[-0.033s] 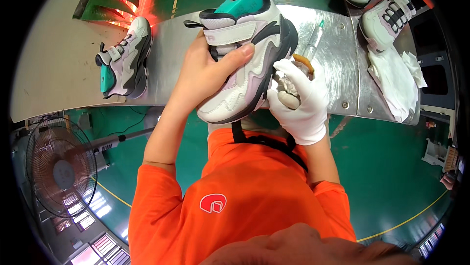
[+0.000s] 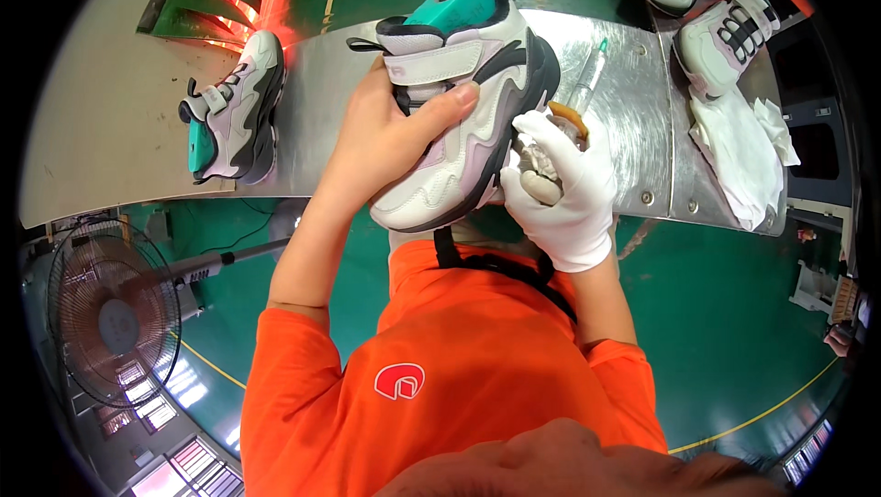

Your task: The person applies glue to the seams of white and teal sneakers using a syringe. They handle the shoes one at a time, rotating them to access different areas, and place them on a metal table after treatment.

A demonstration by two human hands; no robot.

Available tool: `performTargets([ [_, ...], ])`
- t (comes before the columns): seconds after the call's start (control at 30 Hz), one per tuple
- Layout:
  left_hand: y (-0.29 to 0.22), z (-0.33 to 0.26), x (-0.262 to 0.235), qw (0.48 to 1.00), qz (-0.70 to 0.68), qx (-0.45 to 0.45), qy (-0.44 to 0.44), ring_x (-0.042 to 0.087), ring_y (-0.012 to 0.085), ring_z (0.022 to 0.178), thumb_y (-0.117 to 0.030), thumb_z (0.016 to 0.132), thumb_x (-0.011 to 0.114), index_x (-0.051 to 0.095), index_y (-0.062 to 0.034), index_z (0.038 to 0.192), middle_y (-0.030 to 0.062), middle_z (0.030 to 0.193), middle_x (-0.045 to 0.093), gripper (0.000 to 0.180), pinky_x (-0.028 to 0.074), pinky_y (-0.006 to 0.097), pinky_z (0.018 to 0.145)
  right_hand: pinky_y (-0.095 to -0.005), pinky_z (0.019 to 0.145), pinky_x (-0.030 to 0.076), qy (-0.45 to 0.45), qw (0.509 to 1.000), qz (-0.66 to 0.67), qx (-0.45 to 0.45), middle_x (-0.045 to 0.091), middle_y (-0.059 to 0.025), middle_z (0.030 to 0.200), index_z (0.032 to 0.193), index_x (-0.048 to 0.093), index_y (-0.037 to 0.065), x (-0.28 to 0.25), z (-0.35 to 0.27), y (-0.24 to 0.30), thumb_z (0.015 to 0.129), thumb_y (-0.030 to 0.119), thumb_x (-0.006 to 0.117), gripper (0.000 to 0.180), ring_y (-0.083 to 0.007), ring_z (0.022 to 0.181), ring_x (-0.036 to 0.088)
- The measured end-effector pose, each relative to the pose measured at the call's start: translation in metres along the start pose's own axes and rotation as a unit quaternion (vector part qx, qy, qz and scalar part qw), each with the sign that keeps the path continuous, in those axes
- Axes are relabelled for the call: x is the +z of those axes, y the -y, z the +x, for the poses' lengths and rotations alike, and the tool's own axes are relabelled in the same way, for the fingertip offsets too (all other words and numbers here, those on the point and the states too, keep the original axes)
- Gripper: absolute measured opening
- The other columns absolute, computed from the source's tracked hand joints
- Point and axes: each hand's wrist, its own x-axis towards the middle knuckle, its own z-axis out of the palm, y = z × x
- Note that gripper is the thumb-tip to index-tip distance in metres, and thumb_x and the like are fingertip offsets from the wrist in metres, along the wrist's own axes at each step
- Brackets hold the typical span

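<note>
My bare left hand (image 2: 385, 134) grips a white, lilac and black sneaker (image 2: 436, 171), its thumb across the upper below the strap. The sneaker is tilted, toe toward me, with a teal shoe last (image 2: 451, 1) in its opening. My right hand (image 2: 574, 189), in a white glove, is closed around an off-white lump (image 2: 541, 187) beside the sole edge; I cannot tell what the lump is. Just behind those gloved fingers shows a yellow-brown rimmed object (image 2: 569, 117), partly hidden. A clear pen with a green tip (image 2: 589, 75) lies beyond it on the metal table (image 2: 312, 121).
At left stands a matching sneaker (image 2: 243, 116) with a teal last, near a red-glowing opening with strip curtains (image 2: 240, 15). More sneakers (image 2: 730, 43) and a white cloth (image 2: 739, 153) sit at right. A standing fan (image 2: 115, 313) is at lower left.
</note>
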Motion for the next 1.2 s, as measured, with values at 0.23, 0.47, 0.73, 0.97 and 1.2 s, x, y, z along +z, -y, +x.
performTargets([
  [0.23, -0.007, -0.003, 0.002, 1.000, 0.021, 0.000, -0.012, 0.063, 0.0215, 0.103, -0.034, 0.080, 0.077, 0.061, 0.0048, 0.117, 0.0144, 0.112, 0.065, 0.056, 0.049, 0.034, 0.091, -0.0346, 0.080, 0.052, 0.020, 0.998, -0.044, -0.030, 0.058, -0.0181, 0.112, 0.106, 0.068, 0.007, 0.001, -0.002, -0.003, 0.063, 0.001, 0.077, 0.045, -0.0318, 0.094, 0.064],
  [0.47, -0.011, 0.000, 0.000, 0.999, 0.040, -0.005, -0.001, 0.064, 0.0203, 0.101, -0.032, 0.081, 0.076, 0.057, 0.0056, 0.120, 0.0142, 0.110, 0.068, 0.057, 0.049, 0.034, 0.092, -0.0319, 0.076, 0.051, -0.030, 0.997, 0.051, 0.046, 0.054, -0.0125, 0.103, 0.097, 0.065, 0.004, -0.008, -0.010, -0.016, 0.068, 0.000, 0.069, 0.029, -0.0244, 0.085, 0.063],
  [0.73, -0.020, -0.002, 0.003, 0.998, 0.057, 0.000, -0.004, 0.067, 0.0264, 0.101, -0.042, 0.080, 0.075, 0.055, 0.0073, 0.119, 0.0182, 0.108, 0.068, 0.066, 0.051, 0.035, 0.090, -0.0386, 0.078, 0.053, -0.133, 0.980, -0.117, 0.090, 0.048, -0.0228, 0.119, 0.103, 0.062, 0.003, 0.009, 0.017, -0.006, 0.066, 0.007, 0.074, 0.040, -0.0325, 0.082, 0.063],
  [0.97, -0.020, -0.003, 0.007, 0.996, 0.086, -0.017, -0.005, 0.064, 0.0200, 0.103, -0.031, 0.081, 0.076, 0.056, 0.0054, 0.124, 0.0146, 0.114, 0.067, 0.059, 0.048, 0.033, 0.093, -0.0406, 0.082, 0.051, -0.122, 0.972, -0.166, 0.115, 0.050, -0.0232, 0.116, 0.102, 0.062, 0.002, 0.014, 0.028, 0.000, 0.066, 0.012, 0.074, 0.039, -0.0372, 0.089, 0.062],
  [1.2, -0.016, 0.014, 0.000, 0.997, 0.072, 0.022, 0.003, 0.065, 0.0231, 0.103, -0.035, 0.080, 0.075, 0.055, 0.0065, 0.123, 0.0167, 0.111, 0.068, 0.063, 0.049, 0.033, 0.092, -0.0393, 0.073, 0.053, -0.190, 0.966, -0.140, 0.104, 0.049, -0.0170, 0.108, 0.102, 0.062, 0.003, 0.009, 0.043, -0.024, 0.068, 0.009, 0.073, 0.037, -0.0293, 0.083, 0.063],
])
